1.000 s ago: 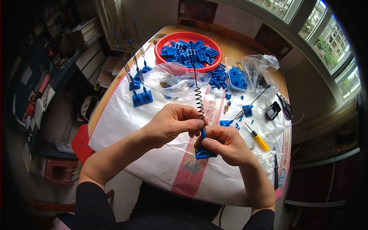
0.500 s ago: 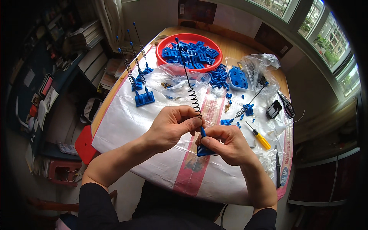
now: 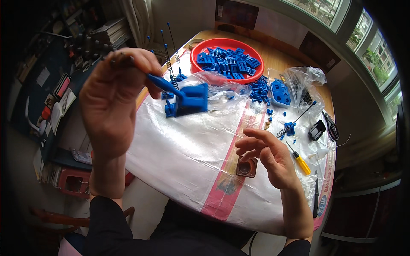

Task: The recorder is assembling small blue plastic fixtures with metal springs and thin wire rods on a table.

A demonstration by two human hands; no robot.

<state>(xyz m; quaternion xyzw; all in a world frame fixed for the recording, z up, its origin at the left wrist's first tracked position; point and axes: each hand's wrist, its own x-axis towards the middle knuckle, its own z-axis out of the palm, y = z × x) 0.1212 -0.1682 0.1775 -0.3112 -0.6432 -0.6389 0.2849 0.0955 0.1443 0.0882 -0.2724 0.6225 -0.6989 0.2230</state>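
Raised at the left, my left hand (image 3: 113, 102) is closed on a black coil spring rod just above its blue neck. The blue plastic base (image 3: 194, 99) of the rod sticks out to the right of my fingers, tilted in the air. Part of the coil shows dark and blurred beyond the hand. My right hand (image 3: 273, 160) hovers over the sheet with its fingers apart, holding nothing. Below its fingers lies a small brown square block (image 3: 246, 167) with a round hollow. Similar spring rods (image 3: 176, 55) on blue bases stand at the back left, partly hidden by my left hand.
A red basin (image 3: 194, 59) holds many blue plastic parts. Beside it are loose blue pieces (image 3: 259, 90), a clear plastic tub (image 3: 280, 91) and plastic bags (image 3: 314, 77). To the right lie another spring rod (image 3: 301, 114), a yellow-handled screwdriver (image 3: 302, 164), scissors (image 3: 331, 128) and a black-handled tool (image 3: 316, 200).
My left hand has lifted the spring rod and its base up and left, toward the camera. My right hand has let go of the base and opened. The view has shifted slightly.
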